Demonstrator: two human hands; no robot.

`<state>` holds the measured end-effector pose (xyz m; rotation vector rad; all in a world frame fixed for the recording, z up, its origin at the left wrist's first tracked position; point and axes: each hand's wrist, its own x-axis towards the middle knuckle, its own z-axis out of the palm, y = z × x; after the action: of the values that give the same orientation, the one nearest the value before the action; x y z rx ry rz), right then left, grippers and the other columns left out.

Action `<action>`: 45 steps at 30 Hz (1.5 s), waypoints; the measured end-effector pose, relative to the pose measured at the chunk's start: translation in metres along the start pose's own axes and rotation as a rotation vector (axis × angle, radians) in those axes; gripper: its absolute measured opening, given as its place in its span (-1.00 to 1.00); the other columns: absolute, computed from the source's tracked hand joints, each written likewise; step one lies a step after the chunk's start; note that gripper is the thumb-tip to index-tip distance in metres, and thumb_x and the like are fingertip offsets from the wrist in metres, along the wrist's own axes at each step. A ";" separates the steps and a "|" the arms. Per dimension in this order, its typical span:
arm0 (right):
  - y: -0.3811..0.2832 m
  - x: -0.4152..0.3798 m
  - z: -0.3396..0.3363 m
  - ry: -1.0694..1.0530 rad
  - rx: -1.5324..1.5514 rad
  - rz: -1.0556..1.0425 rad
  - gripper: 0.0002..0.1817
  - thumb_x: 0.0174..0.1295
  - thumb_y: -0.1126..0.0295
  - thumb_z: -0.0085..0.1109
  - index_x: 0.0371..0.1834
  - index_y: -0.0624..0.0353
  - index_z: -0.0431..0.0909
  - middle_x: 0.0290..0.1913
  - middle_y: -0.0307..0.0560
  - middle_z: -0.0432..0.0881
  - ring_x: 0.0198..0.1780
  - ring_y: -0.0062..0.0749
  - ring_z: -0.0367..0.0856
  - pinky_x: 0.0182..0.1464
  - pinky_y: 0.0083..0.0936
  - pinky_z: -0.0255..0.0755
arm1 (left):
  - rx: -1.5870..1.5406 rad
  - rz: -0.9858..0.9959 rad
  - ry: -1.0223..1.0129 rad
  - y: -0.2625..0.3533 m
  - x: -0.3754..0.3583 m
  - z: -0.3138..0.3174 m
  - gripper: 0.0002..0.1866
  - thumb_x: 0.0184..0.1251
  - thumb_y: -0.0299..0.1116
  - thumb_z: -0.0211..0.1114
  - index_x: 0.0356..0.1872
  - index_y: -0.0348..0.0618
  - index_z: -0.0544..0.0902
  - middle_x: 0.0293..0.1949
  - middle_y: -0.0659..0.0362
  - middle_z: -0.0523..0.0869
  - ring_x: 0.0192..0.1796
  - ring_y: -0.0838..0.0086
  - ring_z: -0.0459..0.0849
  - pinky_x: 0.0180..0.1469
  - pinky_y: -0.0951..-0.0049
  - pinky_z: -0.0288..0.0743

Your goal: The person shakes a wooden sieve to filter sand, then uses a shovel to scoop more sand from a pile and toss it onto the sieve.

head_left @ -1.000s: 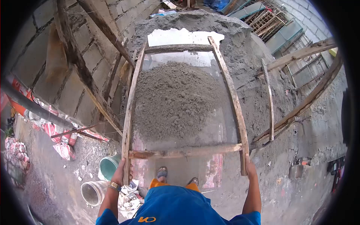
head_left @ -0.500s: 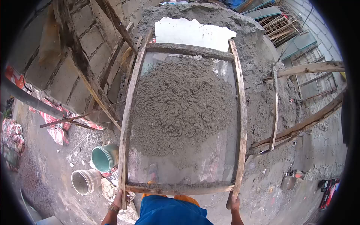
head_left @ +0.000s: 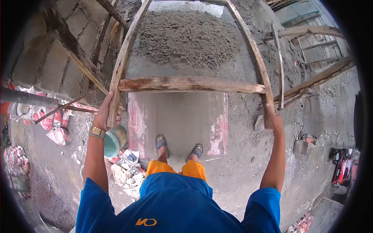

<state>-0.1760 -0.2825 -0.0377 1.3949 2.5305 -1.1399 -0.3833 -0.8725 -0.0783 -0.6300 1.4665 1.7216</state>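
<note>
A wooden-framed sand sieve (head_left: 190,84) stretches away in front of me, with a heap of damp grey sand (head_left: 186,40) on its mesh. My left hand (head_left: 104,113) is closed around the end of its left side rail. The right rail's end sits in my right hand (head_left: 276,119), the fingers partly hidden behind the wood. Beneath the near crossbar, a flat sheet with worn red and white edges (head_left: 138,124) lies on the ground, dusted with grey sand. The far end of the sieve is cut off by the top of the view.
Timber props (head_left: 79,54) lean by a block wall at left. More poles (head_left: 318,79) cross at right beside piled sand. A green bucket (head_left: 115,141) and crumpled sacks (head_left: 128,171) sit left of my feet. A metal pan (head_left: 300,146) lies at right.
The sieve's near end and both hands have moved up and forward in view, arms now stretched out. The sand heap appears further off, and the sheet and my sandalled feet now show below.
</note>
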 end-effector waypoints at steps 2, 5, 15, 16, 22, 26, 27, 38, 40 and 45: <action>0.043 -0.020 0.014 0.060 -0.014 0.014 -0.29 0.17 -0.15 0.11 -0.02 0.42 0.51 -0.31 -0.03 0.62 -0.28 -0.35 0.56 -0.16 -0.41 0.41 | -0.038 0.016 0.025 -0.048 -0.010 -0.012 -0.40 0.22 0.37 -0.01 -0.37 -0.04 0.49 -0.67 0.22 0.51 -0.73 0.51 0.47 -0.71 0.53 0.36; 0.184 -0.069 0.072 0.076 0.086 0.003 -0.36 0.20 -0.05 0.14 0.04 0.40 0.47 -0.27 -0.11 0.59 -0.24 -0.46 0.49 -0.15 -0.48 0.40 | -0.119 -0.083 0.106 -0.167 -0.025 -0.055 -0.38 0.20 0.39 -0.01 -0.34 -0.05 0.47 -0.68 0.19 0.51 -0.73 0.47 0.48 -0.72 0.51 0.33; 0.277 -0.078 0.119 -0.014 0.269 -0.050 -0.37 0.23 -0.02 0.13 0.09 0.38 0.43 -0.13 -0.05 0.57 -0.10 -0.42 0.49 -0.04 -0.47 0.39 | -0.120 -0.043 0.200 -0.233 -0.030 -0.067 -0.39 0.22 0.39 -0.07 -0.30 0.01 0.51 -0.67 0.17 0.53 -0.73 0.39 0.50 -0.71 0.44 0.38; 0.241 -0.039 0.110 0.008 0.072 -0.015 -0.36 0.23 -0.05 0.13 0.04 0.39 0.46 -0.18 0.01 0.59 -0.13 -0.42 0.50 -0.08 -0.47 0.40 | -0.095 -0.069 0.189 -0.202 -0.016 -0.052 -0.39 0.22 0.40 -0.07 -0.33 0.02 0.50 -0.68 0.20 0.51 -0.74 0.43 0.48 -0.73 0.47 0.35; 0.035 0.059 -0.022 0.007 -0.024 -0.125 -0.19 0.09 -0.25 0.13 0.04 0.39 0.50 -0.16 0.10 0.63 -0.12 -0.27 0.58 -0.02 -0.43 0.39 | -0.074 0.047 0.143 -0.078 -0.026 0.043 -0.41 0.17 0.39 0.04 -0.32 0.00 0.50 -0.69 0.25 0.48 -0.76 0.51 0.47 -0.75 0.53 0.41; 0.097 0.049 -0.020 -0.025 0.021 -0.141 -0.24 0.10 -0.18 0.18 0.03 0.41 0.50 -0.20 0.07 0.62 -0.17 -0.36 0.55 -0.04 -0.47 0.39 | -0.113 0.050 0.157 -0.137 -0.039 0.054 -0.39 0.19 0.41 -0.01 -0.30 0.00 0.48 -0.67 0.25 0.48 -0.74 0.49 0.47 -0.74 0.52 0.36; 0.115 0.012 -0.006 0.047 -0.062 -0.046 -0.27 0.10 -0.15 0.21 0.02 0.39 0.51 -0.20 0.10 0.62 -0.13 -0.30 0.57 -0.03 -0.43 0.40 | -0.125 0.043 0.176 -0.175 -0.040 0.043 -0.38 0.18 0.41 -0.02 -0.30 0.00 0.48 -0.67 0.24 0.48 -0.74 0.48 0.46 -0.75 0.51 0.34; 0.342 -0.130 0.108 0.065 0.257 -0.015 -0.32 0.08 -0.07 0.21 0.03 0.35 0.48 -0.22 0.10 0.64 -0.11 -0.23 0.61 -0.04 -0.35 0.44 | -0.215 -0.037 0.185 -0.377 -0.061 -0.095 -0.29 0.09 0.49 -0.06 -0.30 -0.04 0.49 -0.73 0.16 0.50 -0.74 0.35 0.52 -0.71 0.37 0.48; 0.285 -0.086 0.115 0.053 0.068 0.094 -0.23 0.05 -0.22 0.17 -0.01 0.36 0.52 -0.20 0.28 0.64 -0.06 0.06 0.62 -0.03 -0.25 0.46 | -0.220 -0.069 0.215 -0.289 -0.007 -0.076 -0.32 0.11 0.49 -0.07 -0.47 0.01 0.49 -0.75 0.22 0.46 -0.76 0.40 0.47 -0.73 0.43 0.40; 0.099 -0.010 0.056 0.173 -0.026 -0.022 -0.14 0.02 -0.35 0.05 -0.16 0.43 0.59 -0.24 0.39 0.62 -0.09 0.19 0.61 -0.04 -0.20 0.43 | 0.087 0.048 0.197 -0.070 -0.004 -0.005 -0.34 0.08 0.47 0.04 -0.46 -0.01 0.49 -0.73 0.24 0.47 -0.75 0.45 0.48 -0.73 0.44 0.40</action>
<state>-0.1132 -0.2920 -0.1322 1.5258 2.6718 -1.0275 -0.3248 -0.8760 -0.1172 -0.7403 1.6960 1.6601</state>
